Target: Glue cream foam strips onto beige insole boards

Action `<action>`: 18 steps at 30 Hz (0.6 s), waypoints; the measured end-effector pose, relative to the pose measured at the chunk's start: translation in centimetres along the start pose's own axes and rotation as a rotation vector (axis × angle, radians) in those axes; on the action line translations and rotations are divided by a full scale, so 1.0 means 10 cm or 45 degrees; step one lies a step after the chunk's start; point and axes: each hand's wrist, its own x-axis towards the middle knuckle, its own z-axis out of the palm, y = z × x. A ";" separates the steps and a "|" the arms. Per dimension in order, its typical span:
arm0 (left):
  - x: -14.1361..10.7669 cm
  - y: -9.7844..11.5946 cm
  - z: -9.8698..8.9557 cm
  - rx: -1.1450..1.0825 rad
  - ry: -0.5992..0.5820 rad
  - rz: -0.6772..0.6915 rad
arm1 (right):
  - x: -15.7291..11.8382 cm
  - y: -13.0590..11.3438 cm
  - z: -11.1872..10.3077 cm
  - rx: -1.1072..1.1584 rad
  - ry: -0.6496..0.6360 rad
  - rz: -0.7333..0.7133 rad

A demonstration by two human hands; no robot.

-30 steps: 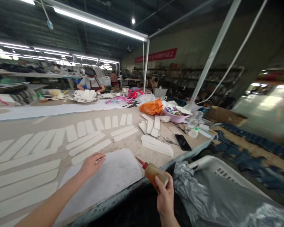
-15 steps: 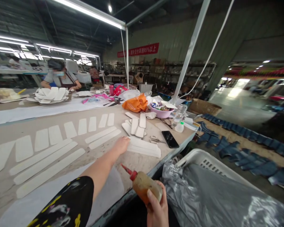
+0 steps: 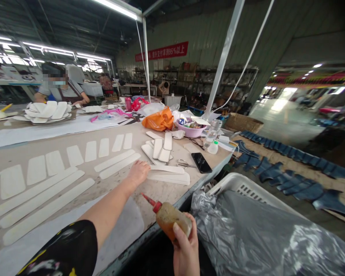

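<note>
My left hand (image 3: pixel 139 172) pinches the left end of a long white strip (image 3: pixel 168 169), which lies over a stack of similar white strips (image 3: pixel 172 177) on the table. Lower down, my right hand (image 3: pixel 186 241) is wrapped round a bottle of amber liquid (image 3: pixel 172 219) with a red nozzle pointing up and left. Left of my left hand lie two long white strips (image 3: pixel 119 166) and a row of shorter white pieces (image 3: pixel 91 151). Further left are three longer strips (image 3: pixel 48 211). Behind my left hand is a loose pile of white pieces with dark edges (image 3: pixel 158 148).
Scissors (image 3: pixel 184 163) and a black phone (image 3: pixel 201 163) lie right of the strips. Behind stand an orange bag (image 3: pixel 158 119), a purple basin (image 3: pixel 191 131) and a clear bottle (image 3: pixel 213 134). Grey plastic (image 3: pixel 247 230) covers a white basket (image 3: pixel 235 178). A person (image 3: pixel 60 86) sits across the table.
The top strip has been raised and separated from the stack at my left hand. The whole view has shifted a little to the right; my right hand still holds the bottle.
</note>
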 end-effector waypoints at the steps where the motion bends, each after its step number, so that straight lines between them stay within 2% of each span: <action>1: -0.08 0.00 -0.08 0.010 0.042 0.003 | -0.01 -0.01 0.01 -0.010 0.005 -0.008; 3: -0.29 -0.03 -0.25 0.035 0.111 0.013 | -0.03 -0.03 0.04 -0.026 -0.002 -0.029; 5: -0.62 -0.07 -0.43 0.060 0.155 0.016 | -0.05 -0.03 0.05 -0.040 -0.031 -0.045; 10: -1.78 -0.17 -0.82 0.125 0.309 0.027 | -0.09 0.04 0.05 -0.109 -0.112 -0.040; 12: -2.29 -0.14 -0.89 0.135 0.327 0.041 | -0.13 0.07 0.06 -0.154 -0.166 -0.051; 14: -2.73 -0.05 -0.92 0.103 0.270 0.044 | -0.17 0.10 0.09 -0.204 -0.231 -0.081; 16: -3.06 0.08 -0.91 0.017 0.212 0.000 | -0.23 0.13 0.13 -0.257 -0.292 -0.120; 18: -3.28 0.20 -0.90 -0.105 0.196 -0.094 | -0.29 0.17 0.18 -0.320 -0.349 -0.149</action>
